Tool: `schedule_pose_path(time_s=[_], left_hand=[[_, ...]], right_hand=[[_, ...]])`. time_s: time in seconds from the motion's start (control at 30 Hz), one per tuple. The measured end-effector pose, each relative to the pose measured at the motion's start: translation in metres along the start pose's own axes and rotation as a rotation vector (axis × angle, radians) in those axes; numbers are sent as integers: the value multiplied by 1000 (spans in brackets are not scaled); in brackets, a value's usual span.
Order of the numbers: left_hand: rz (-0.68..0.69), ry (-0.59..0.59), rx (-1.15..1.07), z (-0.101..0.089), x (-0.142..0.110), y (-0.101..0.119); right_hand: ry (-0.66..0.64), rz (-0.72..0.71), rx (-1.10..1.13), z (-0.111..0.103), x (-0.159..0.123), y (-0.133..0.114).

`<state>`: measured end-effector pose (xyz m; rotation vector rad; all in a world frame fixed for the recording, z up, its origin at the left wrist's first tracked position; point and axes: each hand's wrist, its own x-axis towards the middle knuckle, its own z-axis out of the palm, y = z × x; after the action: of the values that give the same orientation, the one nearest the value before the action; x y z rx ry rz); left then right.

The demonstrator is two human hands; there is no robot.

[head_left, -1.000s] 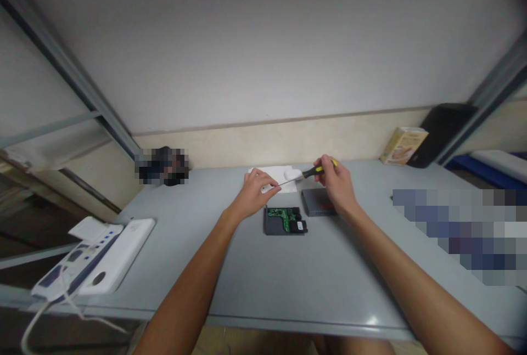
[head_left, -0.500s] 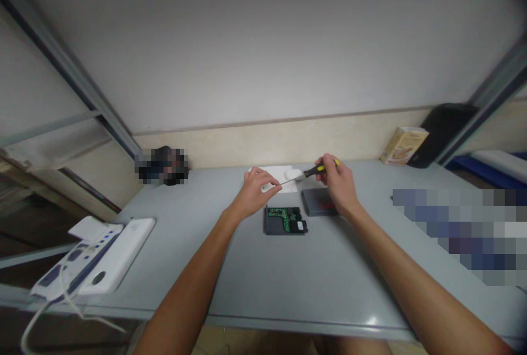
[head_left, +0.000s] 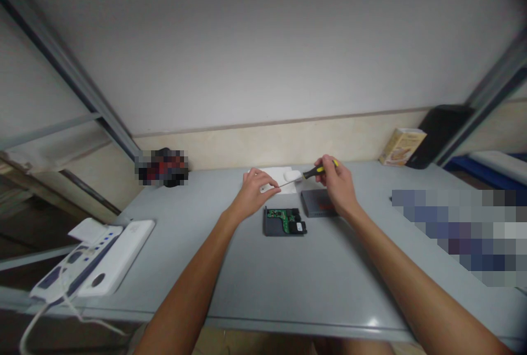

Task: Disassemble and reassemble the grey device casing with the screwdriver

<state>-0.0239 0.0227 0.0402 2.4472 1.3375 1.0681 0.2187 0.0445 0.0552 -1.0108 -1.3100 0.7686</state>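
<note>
The right hand (head_left: pixel 338 184) grips the black-and-yellow handle of a screwdriver (head_left: pixel 315 171), its slim shaft slanting down toward the left hand (head_left: pixel 256 188). The left thumb and forefinger come together at the shaft's tip; whether they pinch the metal itself or some tiny part is too small to tell. Both hands are above the far side of the grey table (head_left: pixel 247 283), in front of a white sheet of paper (head_left: pixel 269 173). Nearer the person lies an opened device casing (head_left: pixel 272 227) with a green circuit board (head_left: pixel 285 220) exposed, and just beside it, partly behind the right wrist, a dark grey box (head_left: pixel 315 205). The step in hand looks like tending the screwdriver's tip; the next move seems to call for a steady shaft and fine fingertip control.
</note>
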Motion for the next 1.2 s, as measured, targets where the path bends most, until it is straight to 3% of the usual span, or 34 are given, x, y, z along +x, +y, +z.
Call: schedule_pose_path(time_s=[0.6, 0.77, 0.97, 1.2], left_hand=[[6, -30, -43, 7, 1, 9], [-36, -144, -90, 5, -1, 22], [-39, -457, -101, -2, -12, 36], [10, -494, -58, 7, -17, 38]], right_hand=[[19, -62, 101, 0, 1, -4], [38, -167, 81, -3, -3, -14], [13, -274, -106, -6, -17, -25], [-191, -322, -284, 0, -30, -24]])
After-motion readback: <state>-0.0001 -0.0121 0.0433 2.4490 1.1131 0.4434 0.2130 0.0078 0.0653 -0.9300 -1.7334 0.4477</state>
